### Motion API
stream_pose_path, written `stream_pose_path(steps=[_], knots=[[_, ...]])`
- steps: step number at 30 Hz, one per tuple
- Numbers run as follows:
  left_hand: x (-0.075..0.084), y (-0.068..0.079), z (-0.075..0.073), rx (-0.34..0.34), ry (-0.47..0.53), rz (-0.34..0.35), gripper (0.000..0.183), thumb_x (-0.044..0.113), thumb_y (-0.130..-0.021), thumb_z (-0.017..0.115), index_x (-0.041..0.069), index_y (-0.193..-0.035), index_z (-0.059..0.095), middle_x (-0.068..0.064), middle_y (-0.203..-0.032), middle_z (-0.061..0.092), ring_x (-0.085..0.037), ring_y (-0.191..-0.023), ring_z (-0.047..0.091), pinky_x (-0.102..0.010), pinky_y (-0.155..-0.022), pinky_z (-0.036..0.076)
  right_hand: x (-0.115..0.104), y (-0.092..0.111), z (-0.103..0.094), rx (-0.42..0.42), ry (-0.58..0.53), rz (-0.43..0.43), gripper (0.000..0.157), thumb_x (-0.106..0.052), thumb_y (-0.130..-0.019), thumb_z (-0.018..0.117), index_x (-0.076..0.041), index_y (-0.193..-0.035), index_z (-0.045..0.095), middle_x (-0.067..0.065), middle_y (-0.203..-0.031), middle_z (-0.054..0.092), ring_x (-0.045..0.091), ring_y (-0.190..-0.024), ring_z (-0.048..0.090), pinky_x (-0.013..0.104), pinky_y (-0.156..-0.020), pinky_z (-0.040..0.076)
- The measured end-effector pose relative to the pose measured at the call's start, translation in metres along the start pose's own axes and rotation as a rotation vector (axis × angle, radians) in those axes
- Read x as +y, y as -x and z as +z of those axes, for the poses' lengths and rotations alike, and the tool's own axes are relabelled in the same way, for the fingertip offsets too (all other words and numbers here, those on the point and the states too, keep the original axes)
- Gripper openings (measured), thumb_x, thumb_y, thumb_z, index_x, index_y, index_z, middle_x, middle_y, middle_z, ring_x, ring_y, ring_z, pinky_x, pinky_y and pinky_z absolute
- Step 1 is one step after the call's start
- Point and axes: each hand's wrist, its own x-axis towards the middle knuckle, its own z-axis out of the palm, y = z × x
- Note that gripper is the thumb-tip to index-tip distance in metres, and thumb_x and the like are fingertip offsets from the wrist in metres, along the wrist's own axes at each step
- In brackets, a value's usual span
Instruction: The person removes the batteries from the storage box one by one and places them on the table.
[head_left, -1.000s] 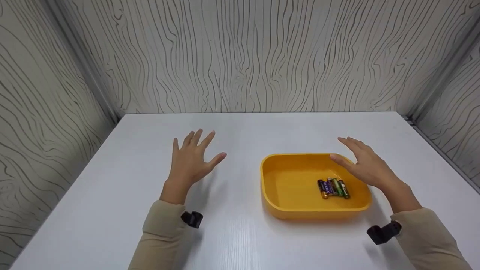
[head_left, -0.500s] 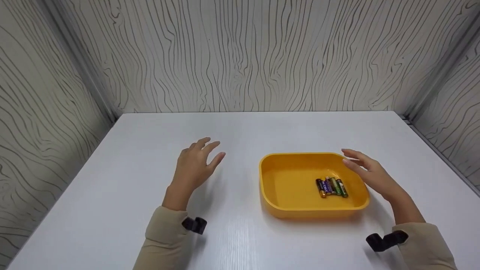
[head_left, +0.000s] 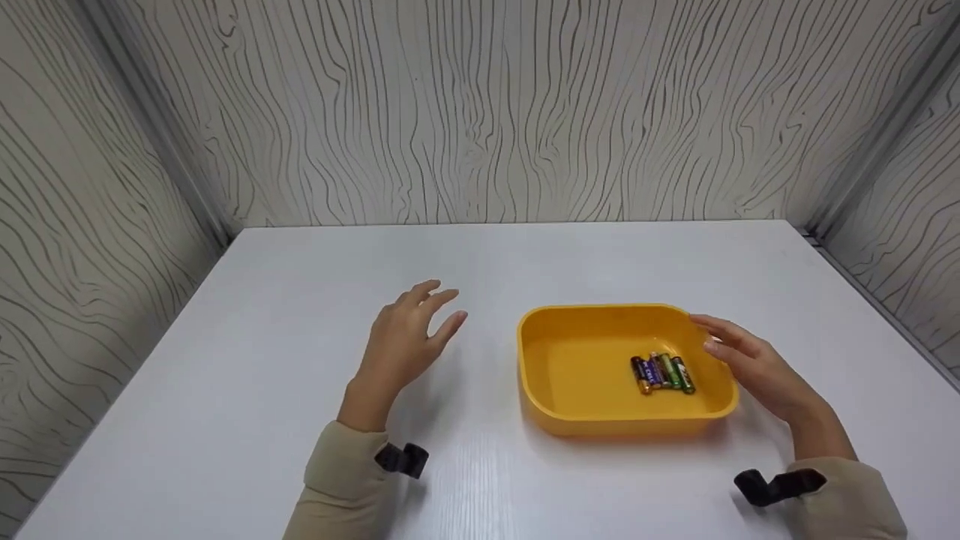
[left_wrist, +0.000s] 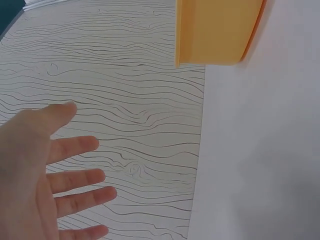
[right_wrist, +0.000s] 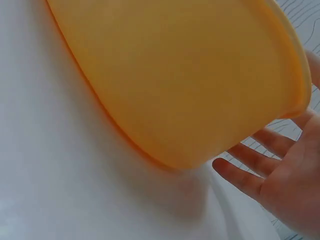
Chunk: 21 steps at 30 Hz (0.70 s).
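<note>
A yellow plastic bin [head_left: 585,386] stands on the white table, and several small batteries [head_left: 662,373] lie side by side in its right half. My right hand [head_left: 765,375] is at the bin's right end. Its thumb is over the rim, and its fingers extend along the outside of the wall. In the right wrist view the fingers [right_wrist: 245,177] look fairly straight beside the bin; firm contact cannot be made out. My left hand [head_left: 405,341] hovers left of the bin, holding nothing, its fingers [left_wrist: 80,202] spread and slightly bent.
The white table [head_left: 247,420] extends around the bin. A back wall [head_left: 480,112] with a wood-grain pattern rises behind it, with similar panels at the left and right. Each sleeve cuff carries a small black camera mount.
My right hand has come down and toward me to the bin's right rim. My left hand has moved right and a little nearer, its fingers less spread. The bin stays in place.
</note>
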Motion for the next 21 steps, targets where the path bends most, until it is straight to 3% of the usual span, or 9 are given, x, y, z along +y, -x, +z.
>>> stream_pose_path(steps=[2, 6, 11, 16, 21], knots=[[0.004, 0.000, 0.002, -0.015, 0.015, -0.003, 0.041, 0.043, -0.095, 0.057, 0.018, -0.126, 0.063, -0.010, -0.136, 0.058, -0.030, -0.119, 0.062, -0.050, -0.097, 0.050, 0.004, 0.002, -0.001, -0.037, -0.055, -0.025, 0.049, -0.020, -0.102, 0.044, -0.013, -0.149, 0.034, -0.033, -0.134, 0.039, -0.020, -0.118, 0.044, 0.006, -0.092, 0.039], [0.012, -0.001, 0.006, -0.036, 0.031, 0.028, 0.040, 0.043, -0.095, 0.056, 0.018, -0.126, 0.063, -0.009, -0.134, 0.060, -0.030, -0.117, 0.063, -0.049, -0.097, 0.050, 0.013, 0.004, -0.004, -0.110, -0.139, -0.055, 0.052, -0.011, -0.100, 0.044, -0.010, -0.151, 0.030, -0.037, -0.136, 0.037, -0.019, -0.121, 0.043, 0.006, -0.094, 0.039], [0.025, -0.003, 0.011, -0.087, 0.088, 0.054, 0.041, 0.043, -0.095, 0.056, 0.019, -0.127, 0.063, -0.007, -0.131, 0.063, -0.027, -0.119, 0.062, -0.047, -0.101, 0.048, 0.021, 0.006, -0.008, -0.215, -0.231, -0.046, 0.064, -0.007, -0.098, 0.045, -0.017, -0.155, 0.017, -0.036, -0.139, 0.035, -0.015, -0.124, 0.044, 0.009, -0.096, 0.040], [0.042, -0.005, 0.016, -0.163, 0.142, 0.097, 0.043, 0.045, -0.095, 0.056, 0.020, -0.129, 0.061, -0.004, -0.128, 0.065, -0.024, -0.119, 0.061, -0.044, -0.102, 0.048, 0.028, 0.009, -0.013, -0.297, -0.314, -0.052, 0.075, -0.011, -0.095, 0.054, -0.024, -0.155, 0.010, -0.031, -0.143, 0.038, -0.009, -0.127, 0.047, 0.011, -0.099, 0.041], [0.060, -0.009, 0.022, -0.215, 0.161, 0.178, 0.043, 0.045, -0.095, 0.055, 0.019, -0.129, 0.062, -0.004, -0.123, 0.067, -0.023, -0.112, 0.064, -0.040, -0.099, 0.051, 0.031, 0.008, -0.013, -0.327, -0.345, -0.085, 0.075, -0.015, -0.096, 0.057, -0.025, -0.155, 0.011, -0.027, -0.145, 0.039, -0.004, -0.128, 0.048, 0.013, -0.101, 0.042]])
